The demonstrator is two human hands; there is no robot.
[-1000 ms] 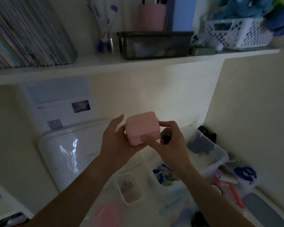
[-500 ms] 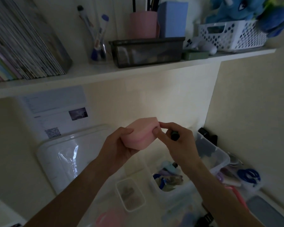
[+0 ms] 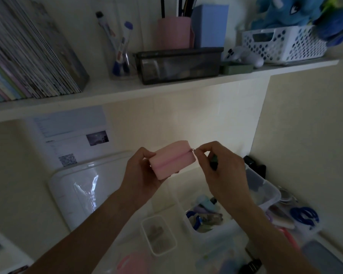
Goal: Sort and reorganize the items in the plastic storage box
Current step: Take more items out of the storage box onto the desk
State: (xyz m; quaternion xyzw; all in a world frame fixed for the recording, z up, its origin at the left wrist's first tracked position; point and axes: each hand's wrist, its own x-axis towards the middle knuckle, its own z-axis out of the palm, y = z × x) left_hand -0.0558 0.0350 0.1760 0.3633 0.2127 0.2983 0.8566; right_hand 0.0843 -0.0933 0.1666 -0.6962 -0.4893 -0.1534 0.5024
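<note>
Your left hand (image 3: pixel 142 175) has its grip wrapped round 1 pink zip pouch (image 3: pixel 171 160), thumb on top and fingers underneath, holding it in the air above the plastic storage box (image 3: pixel 269 191). Your right hand (image 3: pixel 221 171) has thumb and forefinger pressed together on the small metal zip pull (image 3: pixel 192 150) at the pouch's right corner. The other fingers of that grip curl round 1 small dark object (image 3: pixel 214 163); most of it is hidden in the palm and you cannot tell what it is.

Below your right grip, the open storage box holds a heap of small things in blue, pale green and tan, too dim and blurred to count or name. Below your left grip sits 1 small clear container (image 3: pixel 158 235) with brownish contents you cannot make out. Left of it, 1 white lid (image 3: pixel 77 190) leans against the wall. To the right of the box lies 1 pair of blue-handled scissors (image 3: pixel 303 216) among other blurred items. The bottom edge cuts off a pink round object (image 3: pixel 134 262) and some dark things on the desk.

Above both hands, the shelf (image 3: pixel 166 89) carries 1 row of thin books (image 3: pixel 32 62), 1 clear cup of pens (image 3: pixel 121 64), 1 dark translucent box (image 3: pixel 178 65), 1 pink cup (image 3: pixel 173 32), 1 blue box (image 3: pixel 210 25) and 1 white perforated basket (image 3: pixel 283 44), with a blue plush toy (image 3: pixel 297 10) cut off by the top edge.
</note>
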